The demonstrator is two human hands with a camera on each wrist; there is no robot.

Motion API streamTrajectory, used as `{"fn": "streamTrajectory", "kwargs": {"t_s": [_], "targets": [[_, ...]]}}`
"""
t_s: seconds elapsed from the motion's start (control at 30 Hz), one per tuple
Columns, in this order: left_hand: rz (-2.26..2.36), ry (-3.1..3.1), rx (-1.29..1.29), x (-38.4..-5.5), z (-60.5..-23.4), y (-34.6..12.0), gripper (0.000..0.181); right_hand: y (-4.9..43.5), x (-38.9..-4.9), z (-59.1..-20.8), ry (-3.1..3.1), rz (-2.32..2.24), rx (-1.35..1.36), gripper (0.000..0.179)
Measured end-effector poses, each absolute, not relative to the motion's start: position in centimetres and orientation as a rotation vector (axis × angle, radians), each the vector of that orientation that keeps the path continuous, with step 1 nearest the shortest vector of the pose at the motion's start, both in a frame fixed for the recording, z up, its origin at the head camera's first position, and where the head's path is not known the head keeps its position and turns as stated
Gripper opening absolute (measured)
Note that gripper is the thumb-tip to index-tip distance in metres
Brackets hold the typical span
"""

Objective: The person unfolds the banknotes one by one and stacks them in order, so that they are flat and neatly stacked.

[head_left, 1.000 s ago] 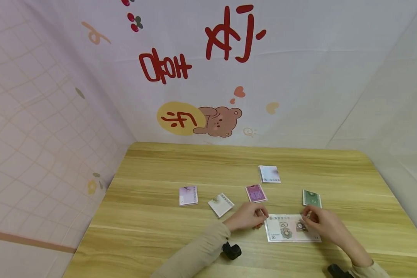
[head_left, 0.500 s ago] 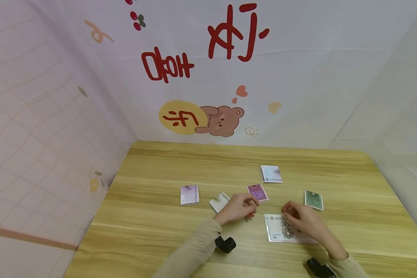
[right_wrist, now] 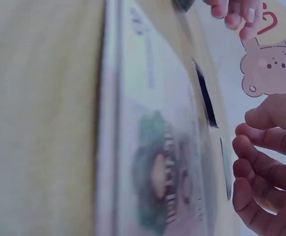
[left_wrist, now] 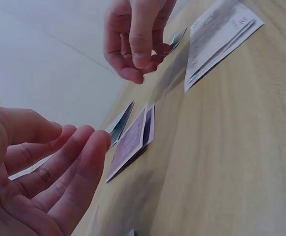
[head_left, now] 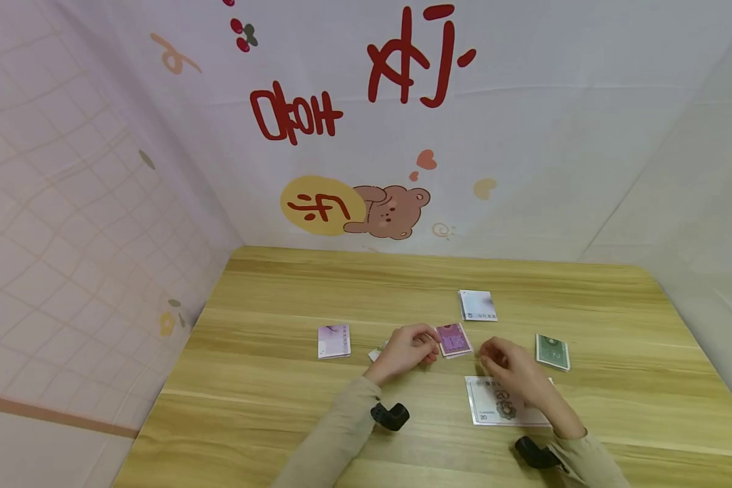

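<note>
My left hand (head_left: pixel 405 349) hovers with loosely bent fingers beside a purple folded banknote (head_left: pixel 454 340). It covers most of a white folded banknote (head_left: pixel 375 352). In the left wrist view nothing lies between its fingers, and the purple banknote stands just beyond the fingertips. My right hand (head_left: pixel 512 369) is over a banknote marked 20 (head_left: pixel 484 401), spread flat, and hides its right part. The right wrist view shows those fingers (right_wrist: pixel 243 167) loosely curled and holding nothing, above that banknote.
A green folded banknote (head_left: pixel 552 352) lies to the right on the wooden table (head_left: pixel 268 413). A pale folded banknote (head_left: pixel 478 306) lies farther back, and a lilac one (head_left: pixel 333 341) at left. A white printed cloth (head_left: pixel 524 156) hangs behind the table.
My left hand has left the flat banknote's edge and moved left and away, toward the folded banknotes. My right hand has slid left from the banknote's right part.
</note>
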State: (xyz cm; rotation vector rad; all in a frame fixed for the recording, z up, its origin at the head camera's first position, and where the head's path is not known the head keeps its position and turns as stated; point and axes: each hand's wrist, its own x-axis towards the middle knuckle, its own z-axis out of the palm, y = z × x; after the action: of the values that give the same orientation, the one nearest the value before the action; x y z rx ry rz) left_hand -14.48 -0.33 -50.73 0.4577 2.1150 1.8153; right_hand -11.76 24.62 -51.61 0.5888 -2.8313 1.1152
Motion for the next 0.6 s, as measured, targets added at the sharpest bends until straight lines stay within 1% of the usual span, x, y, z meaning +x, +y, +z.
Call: {"fn": "streamTrajectory", "kwargs": {"t_s": [0.13,0.3,0.6], "targets": [[1.833,2.12,0.432,-15.4,-51.1,0.4,0.013,24.7,-12.6,-51.5,-2.757,1.074,0.595,0.016],[1.764,2.275,0.437,-16.5,-51.3,1.4,0.013,24.9,-13.8,-51.4,-2.74,1.115,0.593,0.026],[1.819,2.282,0.269,-18.4,-51.8,3.9,0.021,25.4,-16.3,-51.9,-2.716,1.151,0.433,0.032]]}}
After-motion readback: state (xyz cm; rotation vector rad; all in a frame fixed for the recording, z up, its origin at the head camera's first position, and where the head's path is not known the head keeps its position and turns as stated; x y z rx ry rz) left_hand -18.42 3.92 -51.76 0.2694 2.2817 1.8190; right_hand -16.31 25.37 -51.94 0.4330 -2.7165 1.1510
